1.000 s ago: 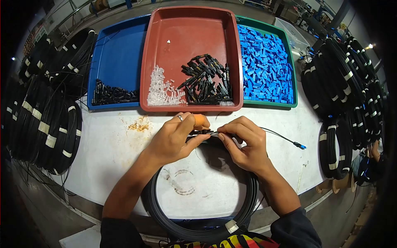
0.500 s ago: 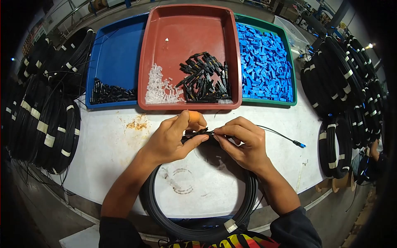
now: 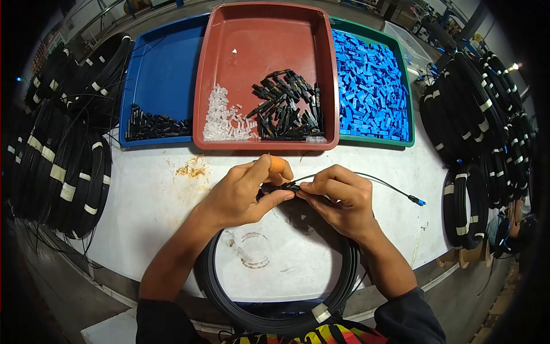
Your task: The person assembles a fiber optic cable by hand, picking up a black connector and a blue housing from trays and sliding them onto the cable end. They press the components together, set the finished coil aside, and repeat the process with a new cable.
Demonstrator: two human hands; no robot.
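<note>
My left hand point(image 3: 252, 189) has an orange wrap on one finger and is closed on a small black connector part point(image 3: 286, 187). Right beside it, my right hand point(image 3: 338, 198) pinches at the part's right end; what lies between these fingertips is too small to name. A coil of black cable point(image 3: 213, 275) with a white tape band point(image 3: 321, 312) rests below both hands. From behind the hands a thin black cable runs right, ending in a blue-tipped connector point(image 3: 417, 200) on the white table point(image 3: 149, 218).
A blue tray point(image 3: 163, 80) holds black parts, a red tray point(image 3: 258, 46) holds clear and black pieces, and a green tray point(image 3: 411, 114) holds blue pieces. Taped black cable coils stand at left point(image 3: 63, 172) and right point(image 3: 458, 109).
Both hands have shifted slightly right. The left fingers now sit further along the black part, and the right fingertips have changed position at its end. The view has moved a little.
</note>
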